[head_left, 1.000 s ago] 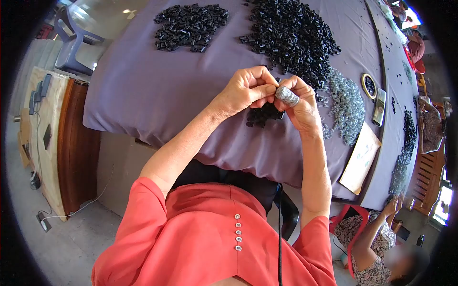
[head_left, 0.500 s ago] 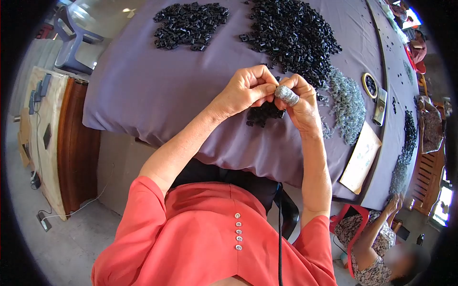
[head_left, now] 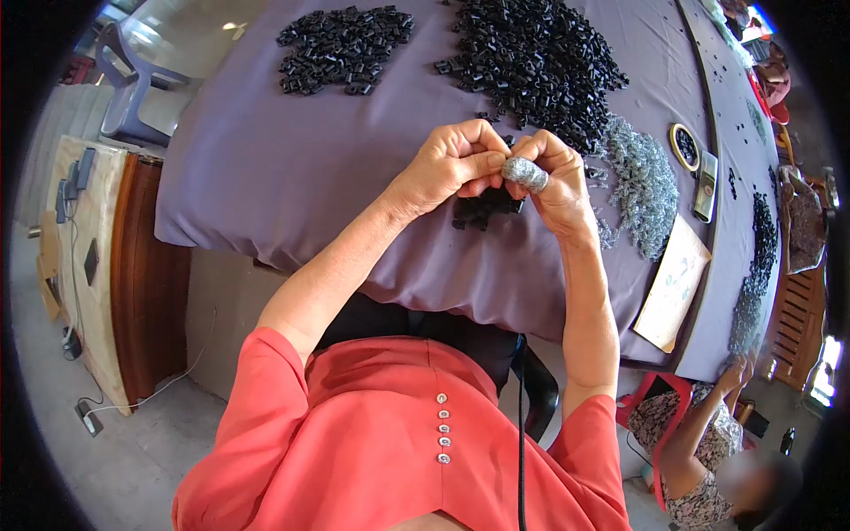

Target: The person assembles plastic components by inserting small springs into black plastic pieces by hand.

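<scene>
My left hand (head_left: 453, 166) is closed in a pinch, its thumb and fingertips meeting my right hand's over the table. My right hand (head_left: 556, 181) is also closed, with a grey wrapping (head_left: 525, 174) around what looks like its thumb. Whatever sits between the fingertips is too small or hidden to make out. Just below the hands lies a small heap of black plastic pieces (head_left: 482, 211), partly covered by them. To the right of my right hand spreads a pile of small clear or greyish pieces (head_left: 645, 181).
A large mound of black pieces (head_left: 540, 66) and a smaller one (head_left: 343, 49) lie farther back on the purple cloth (head_left: 239, 177). On the right are a tape roll (head_left: 684, 147), a small box (head_left: 706, 188) and a card (head_left: 673, 283). A co-worker (head_left: 699, 460) sits at the lower right.
The view has shifted slightly. Both hands stay pinched together in nearly the same place, with only a slight movement of the fingers.
</scene>
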Tool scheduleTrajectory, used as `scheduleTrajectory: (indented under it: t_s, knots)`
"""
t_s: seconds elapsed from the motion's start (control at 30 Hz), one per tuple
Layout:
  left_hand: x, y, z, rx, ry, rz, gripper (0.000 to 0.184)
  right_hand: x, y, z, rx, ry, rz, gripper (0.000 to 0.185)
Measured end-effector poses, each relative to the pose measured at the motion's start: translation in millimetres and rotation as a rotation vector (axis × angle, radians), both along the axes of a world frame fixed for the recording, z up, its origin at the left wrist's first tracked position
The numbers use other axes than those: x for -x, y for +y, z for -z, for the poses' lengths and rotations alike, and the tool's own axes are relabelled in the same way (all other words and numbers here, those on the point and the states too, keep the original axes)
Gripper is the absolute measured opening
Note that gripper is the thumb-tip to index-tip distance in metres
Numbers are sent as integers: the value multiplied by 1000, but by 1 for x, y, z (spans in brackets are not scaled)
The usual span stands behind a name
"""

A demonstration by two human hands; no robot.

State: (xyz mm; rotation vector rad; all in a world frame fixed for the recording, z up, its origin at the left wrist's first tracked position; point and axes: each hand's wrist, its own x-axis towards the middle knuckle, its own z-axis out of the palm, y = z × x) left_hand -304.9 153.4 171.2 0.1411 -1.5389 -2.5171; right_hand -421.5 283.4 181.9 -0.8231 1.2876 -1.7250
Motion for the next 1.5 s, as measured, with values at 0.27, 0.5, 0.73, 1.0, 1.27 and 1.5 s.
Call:
scheduleTrajectory:
  t_s: [0.27, 0.5, 0.73, 1.0, 1.27, 1.5]
  knots:
    - [-3, 2, -6, 202, -14, -86, 7, -4, -1, 0, -66, -79, 31, 18]
    - [5, 3, -3, 124, -29, -67, 10, 0, 0, -1, -92, -101, 59, 18]
    - [4, 0, -4, 44, -8, -53, 19, -6, -1, -11, -91, -15, 46, 14]
    - [2, -3, -5, 13, -74, -38, 21, -5, 1, -9, -178, 254, 12, 23]
    - [3, -3, -5, 23, -101, -43, 20, -6, 1, 0, -176, 449, 52, 32]
    - [3, -5, -7, -27, -77, -19, 20, -15, 0, -12, -193, 455, 74, 29]
